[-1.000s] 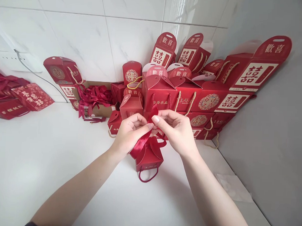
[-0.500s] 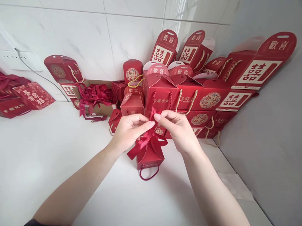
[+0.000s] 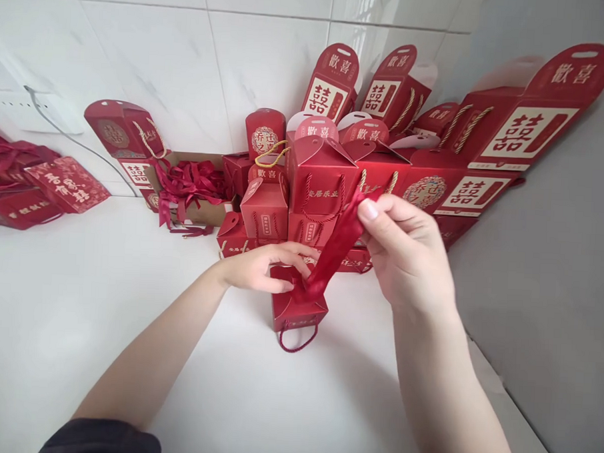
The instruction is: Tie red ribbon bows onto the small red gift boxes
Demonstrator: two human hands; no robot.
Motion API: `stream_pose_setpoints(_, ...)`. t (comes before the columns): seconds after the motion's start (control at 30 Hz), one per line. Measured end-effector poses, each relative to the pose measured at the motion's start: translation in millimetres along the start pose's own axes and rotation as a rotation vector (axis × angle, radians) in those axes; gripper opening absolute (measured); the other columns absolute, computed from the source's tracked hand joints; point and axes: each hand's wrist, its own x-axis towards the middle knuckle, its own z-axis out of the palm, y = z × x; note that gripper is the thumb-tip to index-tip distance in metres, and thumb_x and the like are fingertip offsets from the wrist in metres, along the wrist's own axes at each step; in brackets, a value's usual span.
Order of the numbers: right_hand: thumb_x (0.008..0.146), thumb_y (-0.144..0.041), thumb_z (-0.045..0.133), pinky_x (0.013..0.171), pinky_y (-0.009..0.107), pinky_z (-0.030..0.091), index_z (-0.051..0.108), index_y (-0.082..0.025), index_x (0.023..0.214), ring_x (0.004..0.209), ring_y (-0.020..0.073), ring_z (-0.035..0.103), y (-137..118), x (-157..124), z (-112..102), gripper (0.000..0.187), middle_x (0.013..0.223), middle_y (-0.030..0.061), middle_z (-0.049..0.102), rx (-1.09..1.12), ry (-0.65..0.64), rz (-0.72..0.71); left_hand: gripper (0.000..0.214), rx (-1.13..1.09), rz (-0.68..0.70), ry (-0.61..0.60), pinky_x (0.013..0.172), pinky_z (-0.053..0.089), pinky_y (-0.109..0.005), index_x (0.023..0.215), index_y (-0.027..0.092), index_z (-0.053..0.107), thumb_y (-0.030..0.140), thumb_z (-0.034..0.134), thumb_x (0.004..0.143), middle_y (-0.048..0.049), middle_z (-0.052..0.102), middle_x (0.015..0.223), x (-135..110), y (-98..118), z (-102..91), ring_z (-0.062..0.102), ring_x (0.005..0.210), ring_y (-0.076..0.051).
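Note:
A small red gift box [image 3: 300, 318] with a dark red cord handle [image 3: 296, 348] stands on the white table. From its top a shiny red ribbon [image 3: 335, 251] slants up to the right. Its upper end is pinched between the thumb and fingers of my right hand [image 3: 413, 255], raised above the box. My left hand [image 3: 263, 268] rests low at the box's top, thumb and fingers closed about the ribbon's lower part. Exactly how those fingertips grip is partly hidden by the ribbon.
Stacked red gift boxes [image 3: 324, 177] stand behind my hands, against the tiled wall. A cardboard box [image 3: 202, 214] of loose red ribbons is at the left of the stack. More red packages [image 3: 20, 207] lie far left. A grey wall [image 3: 545, 277] borders the right side.
My right hand has moved right and up, stretching the ribbon. My left hand has come down from the ribbon's raised part to the top of the box.

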Motion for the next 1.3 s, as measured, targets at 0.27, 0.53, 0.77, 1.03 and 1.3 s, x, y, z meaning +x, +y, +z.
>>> stream_pose_setpoints(0.27, 0.088, -0.036, 0.067, 0.06, 0.028, 0.046, 0.058, -0.023, 0.067, 0.062, 0.0123, 0.052, -13, 3, -18, 0.026, 0.065, -0.0023, 0.05, -0.112, 0.169, -0.219, 0.077, -0.199, -0.102, -0.216, 0.121, 0.025, -0.044, 0.146, 0.027, 0.04, 0.022, 0.073, 0.076, -0.0084, 0.034, 0.157, 5, -23, 11.5, 0.029, 0.146, -0.027)
stream_pose_setpoints(0.53, 0.084, -0.053, 0.067, 0.062, 0.032, 0.048, 0.058, -0.024, 0.072, 0.075, 0.0179, 0.059, -14, 2, -16, 0.032, 0.072, 0.0008, 0.054, -0.247, 0.158, -0.154, 0.039, -0.323, -0.085, -0.074, 0.109, 0.039, -0.045, 0.113, 0.019, 0.062, 0.023, 0.075, 0.076, -0.0114, 0.065, 0.121, 19, -32, 36.7, 0.059, 0.118, -0.024)
stream_pose_setpoints(0.77, 0.084, -0.056, 0.066, 0.061, 0.031, 0.046, 0.058, -0.024, 0.073, 0.079, 0.0194, 0.061, -13, 2, -16, 0.035, 0.073, 0.0014, 0.055, -0.288, 0.175, -0.175, 0.02, -0.296, -0.027, -0.004, 0.104, 0.043, -0.042, 0.093, 0.017, 0.074, 0.024, 0.078, 0.074, -0.0125, 0.07, 0.115, 26, -34, 46.7, 0.062, 0.112, -0.024)
stream_pose_setpoints(1.03, 0.085, -0.057, 0.065, 0.057, 0.03, 0.043, 0.061, -0.025, 0.077, 0.077, 0.0188, 0.06, -11, 2, -19, 0.033, 0.073, 0.0016, 0.053, -0.254, 0.153, -0.14, 0.019, -0.239, 0.035, -0.009, 0.106, 0.042, -0.042, 0.093, 0.023, 0.078, 0.027, 0.079, 0.074, -0.0089, 0.075, 0.102, 27, -39, 46.8, 0.064, 0.106, -0.023)
stream_pose_setpoints(1.3, 0.084, -0.057, 0.065, 0.057, 0.03, 0.042, 0.057, -0.024, 0.071, 0.069, 0.0158, 0.057, -14, 2, -22, 0.036, 0.069, 0.0001, 0.051, -0.301, 0.181, -0.215, 0.014, -0.271, 0.061, 0.083, 0.098, 0.046, -0.042, 0.082, 0.021, 0.079, 0.033, 0.073, 0.08, -0.0107, 0.075, 0.09, 30, -49, 53.2, 0.066, 0.094, -0.022)
